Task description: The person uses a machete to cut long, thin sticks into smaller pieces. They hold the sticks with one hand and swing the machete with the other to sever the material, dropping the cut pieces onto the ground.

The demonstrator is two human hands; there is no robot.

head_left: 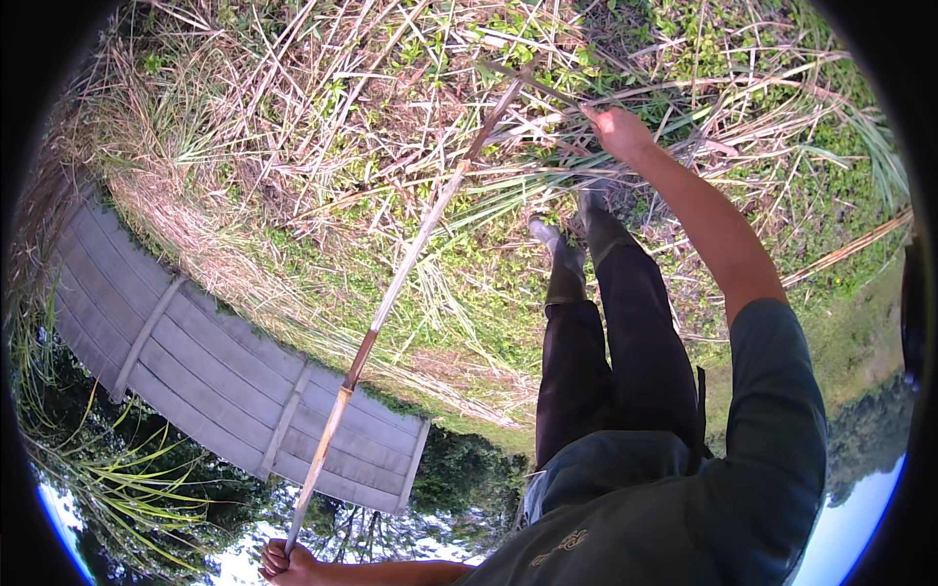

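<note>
A long wooden pole (415,249), pale with brown stretches, slants from the lower left up to the cut grass ahead of me. At its near end my left hand (285,564) is closed, the fingers wrapped round the wood. Over on the upper right my right hand (614,131) is closed on the end of a thin dark bar (553,93). This bar crosses the far tip of the pole; whether it is fixed to the pole or only touches it, I cannot tell. Dry and green grass stalks (391,146) lie around and under the tip.
My rubber boots (567,269) stand among green weeds and flattened stalks, just below the right hand. A curved-looking grey panel wall (220,356) runs along the left. Behind it are long-leaved plants (117,488) and trees. More long stalks (782,117) lie on the right.
</note>
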